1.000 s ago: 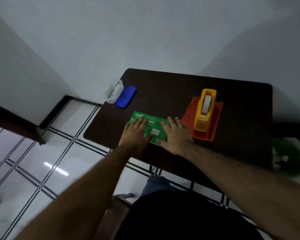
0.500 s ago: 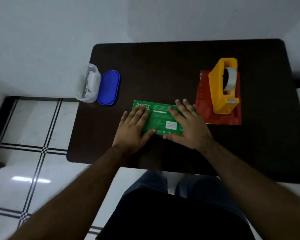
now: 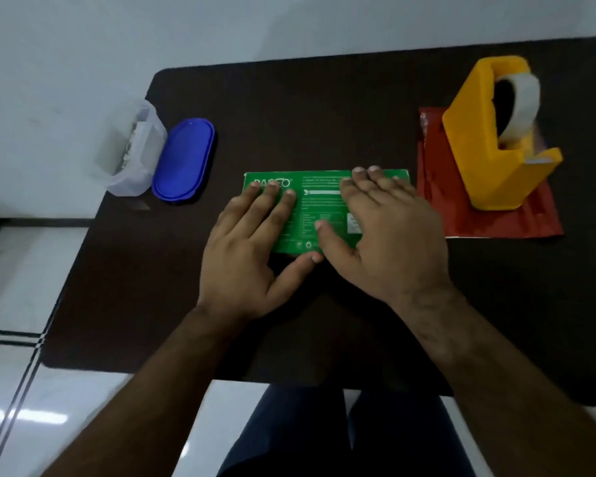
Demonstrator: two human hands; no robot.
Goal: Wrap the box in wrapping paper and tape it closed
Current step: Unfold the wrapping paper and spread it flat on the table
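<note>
Table point(image 3: 324, 108): dark brown top with rounded corners, set against a pale wall; it carries every item below.

Right hand point(image 3: 386, 235): palm down on the right half of the box; fingers straight and slightly spread, tips reaching the far edge; thumb laid on the printed face; nothing clamped.

Left hand point(image 3: 248, 249): palm down over the left half of the box; fingers straight and close together, tips just short of the white brand lettering; thumb stretched along the near edge, its tip just beside the right thumb; nothing clamped.

Wrapping paper point(image 3: 437, 201): red sheet lying flat on the table just to the right of the box; its far part sits under the dispenser; the paper is not around the box.

Tape dispenser point(image 3: 475, 142): yellow, standing upright on the red sheet; cutter end pointing right.

Box point(image 3: 324, 204): flat, green, white print on the upper face; lying flat near the middle of the table, between the blue lid and the red sheet; unwrapped; partly covered by both hands.

Plastic container point(image 3: 131, 149): clear tub at the left edge of the table, open; contents pale, too blurred to tell.

Lid point(image 3: 184, 160): blue oval, flat on the table, touching the tub's right side.

Tape roll point(image 3: 520, 101): clear, seated in the dispenser.
</note>
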